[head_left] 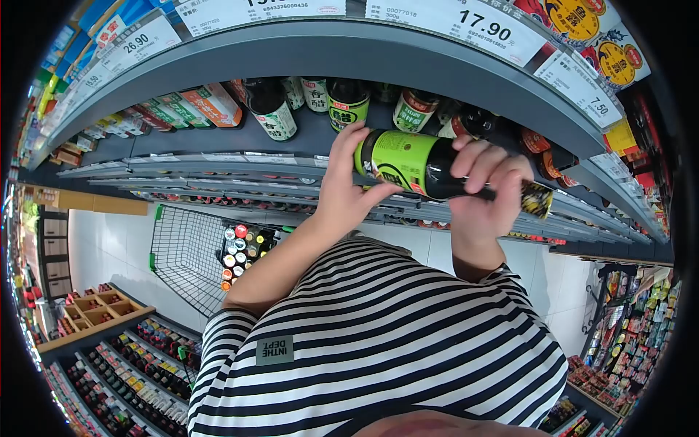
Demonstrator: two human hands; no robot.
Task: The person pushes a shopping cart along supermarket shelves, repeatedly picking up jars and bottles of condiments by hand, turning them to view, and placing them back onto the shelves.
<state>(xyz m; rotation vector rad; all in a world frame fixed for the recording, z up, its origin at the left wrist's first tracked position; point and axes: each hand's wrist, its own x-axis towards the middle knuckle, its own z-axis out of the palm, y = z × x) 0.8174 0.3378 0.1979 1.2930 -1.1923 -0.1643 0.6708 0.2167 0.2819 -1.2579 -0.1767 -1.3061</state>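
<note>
And here the left hand (341, 186) curls round the base of the green-labelled bottle (400, 156), tilted between it and the right hand (491, 182) wrapped about the neck, where firm holds at both ends should best spare the shelved bottles (348, 111) just beyond.

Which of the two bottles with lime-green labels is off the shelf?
The tipped bottle, its base in the left hand and its neck end in the right hand; the other bottle stands on the shelf.
</note>
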